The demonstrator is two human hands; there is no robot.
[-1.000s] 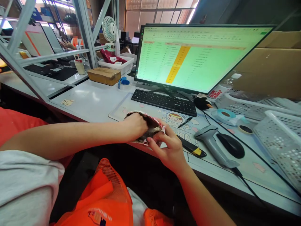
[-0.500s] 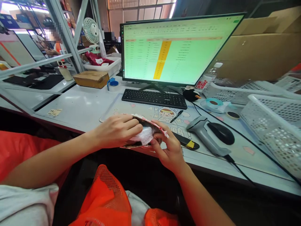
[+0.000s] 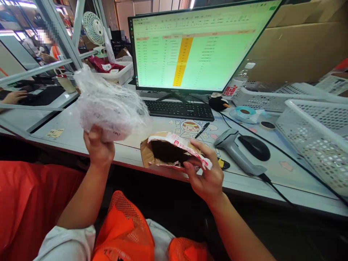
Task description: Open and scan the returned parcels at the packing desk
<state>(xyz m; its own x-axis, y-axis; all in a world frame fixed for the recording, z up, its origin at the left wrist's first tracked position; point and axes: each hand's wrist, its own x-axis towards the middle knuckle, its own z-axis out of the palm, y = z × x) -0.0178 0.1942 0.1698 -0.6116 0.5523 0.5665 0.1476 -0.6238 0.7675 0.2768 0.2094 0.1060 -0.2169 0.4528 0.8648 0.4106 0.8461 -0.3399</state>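
Note:
My left hand (image 3: 100, 145) is raised at the left and grips a bundle in clear bubble wrap (image 3: 108, 107) from below. Something pale pink shows faintly through the plastic; its kind I cannot make out. In my right hand (image 3: 206, 170) is a small cardboard box (image 3: 148, 152), pinched at its right side, with its torn mouth facing me. Red-printed white tape runs along the box's upper edge, and its inside looks dark and hollow. Right of that hand lies a grey barcode scanner (image 3: 239, 152). A black and yellow cutter (image 3: 224, 164) is partly hidden behind the hand.
A monitor (image 3: 201, 47) stands behind a black keyboard (image 3: 179, 110). A black mouse (image 3: 255, 148), a pen (image 3: 202, 130) and a tape roll (image 3: 244, 113) lie on the desk. White plastic baskets (image 3: 312, 137) line the right. A metal frame (image 3: 58, 32) and another person's hand (image 3: 15, 97) are at the left.
The bubble-wrapped bundle has come out of the box and moved up and left in my left hand. My right hand still holds the box, whose opening now shows dark inside.

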